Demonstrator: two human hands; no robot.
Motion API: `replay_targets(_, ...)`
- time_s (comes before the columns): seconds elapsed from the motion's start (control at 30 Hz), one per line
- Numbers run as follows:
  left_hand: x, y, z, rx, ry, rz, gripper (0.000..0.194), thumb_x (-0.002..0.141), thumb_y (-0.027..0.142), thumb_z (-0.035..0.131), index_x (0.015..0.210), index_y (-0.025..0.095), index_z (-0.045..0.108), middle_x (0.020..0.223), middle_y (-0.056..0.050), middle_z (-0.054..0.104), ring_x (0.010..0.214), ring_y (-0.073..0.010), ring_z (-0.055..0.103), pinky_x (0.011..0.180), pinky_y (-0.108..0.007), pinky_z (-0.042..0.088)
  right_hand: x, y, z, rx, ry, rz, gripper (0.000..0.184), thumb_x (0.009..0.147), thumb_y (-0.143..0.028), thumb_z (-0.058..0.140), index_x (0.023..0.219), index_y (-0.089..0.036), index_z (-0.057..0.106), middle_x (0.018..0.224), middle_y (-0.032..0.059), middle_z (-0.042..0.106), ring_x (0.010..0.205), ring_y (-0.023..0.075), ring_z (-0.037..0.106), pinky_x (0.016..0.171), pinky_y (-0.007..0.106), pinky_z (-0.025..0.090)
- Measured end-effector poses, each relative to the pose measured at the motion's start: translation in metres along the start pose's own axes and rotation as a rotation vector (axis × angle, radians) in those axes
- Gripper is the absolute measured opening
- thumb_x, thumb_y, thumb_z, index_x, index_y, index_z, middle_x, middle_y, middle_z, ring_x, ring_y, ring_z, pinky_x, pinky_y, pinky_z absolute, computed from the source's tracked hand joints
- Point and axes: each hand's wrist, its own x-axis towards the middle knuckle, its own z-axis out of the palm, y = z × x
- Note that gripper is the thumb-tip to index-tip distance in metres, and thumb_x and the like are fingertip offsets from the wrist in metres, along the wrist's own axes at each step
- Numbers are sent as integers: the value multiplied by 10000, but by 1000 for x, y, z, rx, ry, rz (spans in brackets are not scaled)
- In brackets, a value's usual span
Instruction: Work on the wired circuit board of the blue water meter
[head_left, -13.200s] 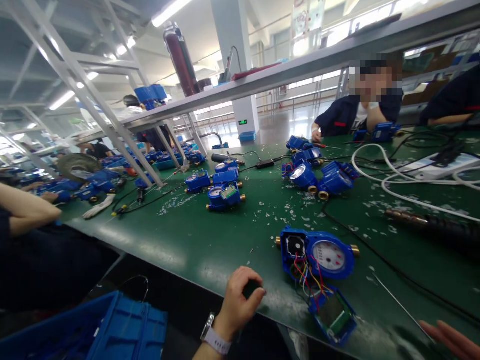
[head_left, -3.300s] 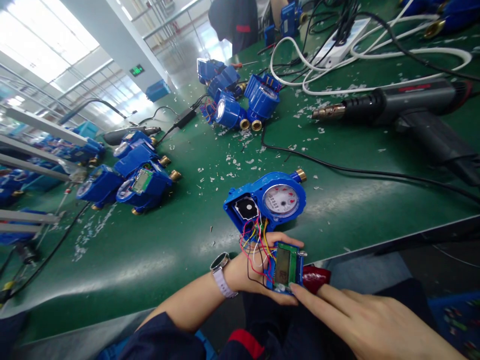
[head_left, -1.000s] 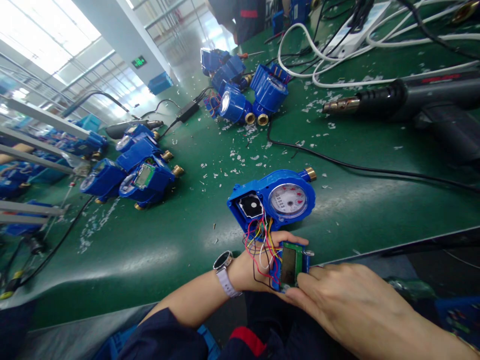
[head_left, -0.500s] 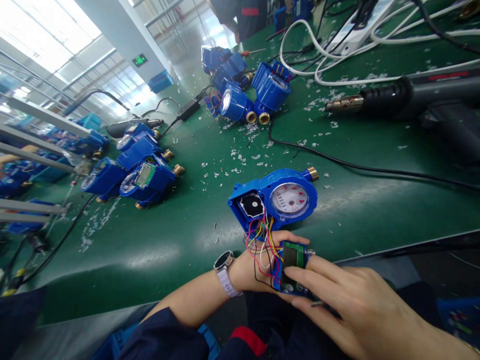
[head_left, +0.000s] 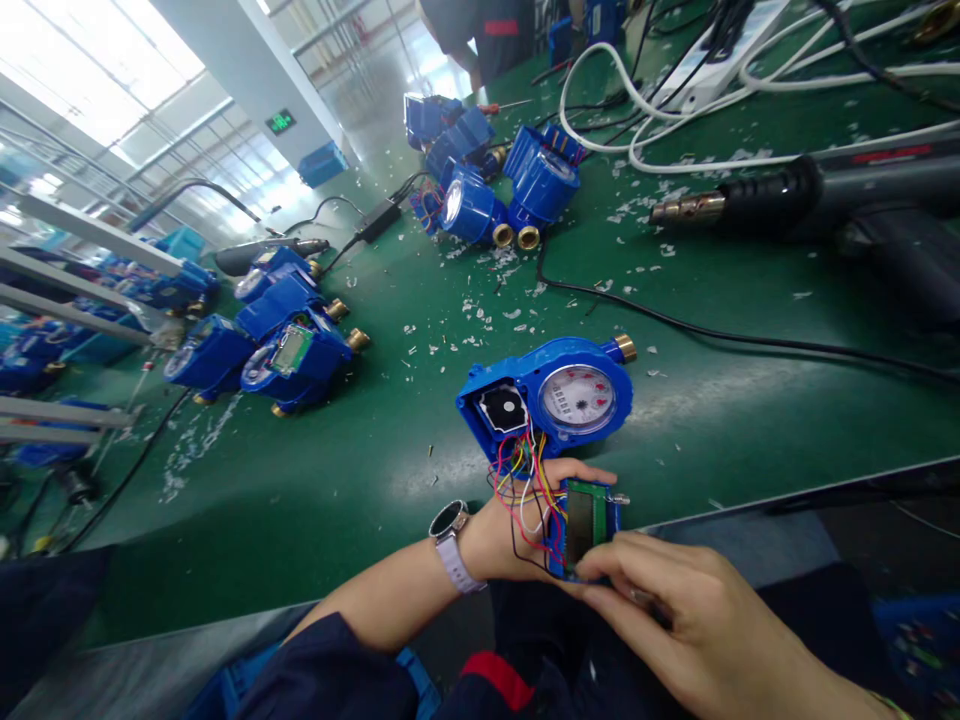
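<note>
My left hand [head_left: 510,530], with a watch on its wrist, holds a display circuit board [head_left: 583,525] in a small blue housing, its screen facing up. Several coloured wires [head_left: 529,490] run from the board to a blue water meter [head_left: 551,395], which lies on the bench just beyond with its side compartment uncovered and its round dial up. At the board's lower edge, my right hand [head_left: 682,610] is closed, thumb and fingers drawn together. Something small and dark shows between those fingers, too hidden to name. A small metal spring-like part [head_left: 621,499] sticks out at the board's right side.
More blue water meters stand at left [head_left: 292,360] and at the back [head_left: 540,185]. A heat gun [head_left: 810,195] lies at right, near white cables [head_left: 637,110]. A black cord [head_left: 675,318] crosses the green bench [head_left: 360,470]. White scraps are scattered about. Another person stands across the bench.
My right hand's fingers have drawn together and shifted down to the board's lower edge, uncovering more of the screen. The left hand and the water meter have hardly moved.
</note>
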Motion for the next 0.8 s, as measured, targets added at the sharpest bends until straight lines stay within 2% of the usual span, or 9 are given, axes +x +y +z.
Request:
replay_targets(0.1, 0, 1, -1, 7, 3, -9, 855, 620, 540, 855, 1317, 199, 495, 1444, -167, 502, 1295, -337, 536, 1133, -480, 391, 9, -3, -2, -2, -41, 52, 151, 916, -83, 572, 867, -224, 598, 742, -44, 629, 648, 123, 609, 541, 216, 416)
replay_targets(0.27, 0, -3, 0, 6, 4, 24, 854, 621, 514, 864, 1322, 209, 484, 1439, -162, 507, 1301, -335, 529, 1133, -485, 385, 9, -1, -5, -4, -53, -23, 185, 951, -70, 497, 868, -224, 556, 764, -50, 613, 659, 97, 603, 569, 190, 437)
replay_targets(0.47, 1, -5, 2, -37, 4, 59, 929, 591, 495, 892, 1360, 221, 449, 1440, -164, 507, 1301, -340, 535, 1133, -489, 395, -3, 8, -4, -210, 24, -326, 231, 1003, -81, 349, 1026, -188, 553, 778, 10, 609, 660, 155, 603, 577, 269, 429)
replay_targets(0.6, 1, -6, 3, 17, 49, 107, 915, 570, 469, 911, 1332, 227, 466, 1399, -157, 533, 1273, -336, 559, 1116, -491, 415, -5, 2, -13, -305, -22, -428, 291, 1022, -80, 265, 994, -184, 535, 698, -6, 559, 566, 138, 537, 527, 265, 402)
replay_targets(0.7, 1, -9, 4, 82, 104, 151, 958, 533, 435, 937, 1337, 230, 458, 1349, -151, 562, 1223, -322, 594, 1078, -471, 451, -8, -3, -21, -205, -12, -362, 293, 1032, -113, 297, 952, -203, 565, 699, -10, 579, 584, 125, 565, 548, 231, 447)
replay_targets(0.73, 0, -9, 4, 91, 110, 152, 966, 532, 427, 939, 1343, 231, 453, 1348, -150, 562, 1223, -319, 593, 1076, -464, 454, -11, -1, -24, -100, 27, -270, 256, 1034, -149, 353, 915, -217, 569, 706, -13, 587, 600, 123, 579, 557, 212, 464)
replay_targets(0.8, 0, -9, 4, 103, 108, 141, 946, 548, 413, 935, 1341, 230, 453, 1366, -151, 550, 1245, -316, 579, 1089, -455, 444, -19, 6, -28, 242, 114, 25, 200, 1018, -270, 475, 841, -232, 560, 639, -27, 532, 517, 118, 522, 477, 189, 449)
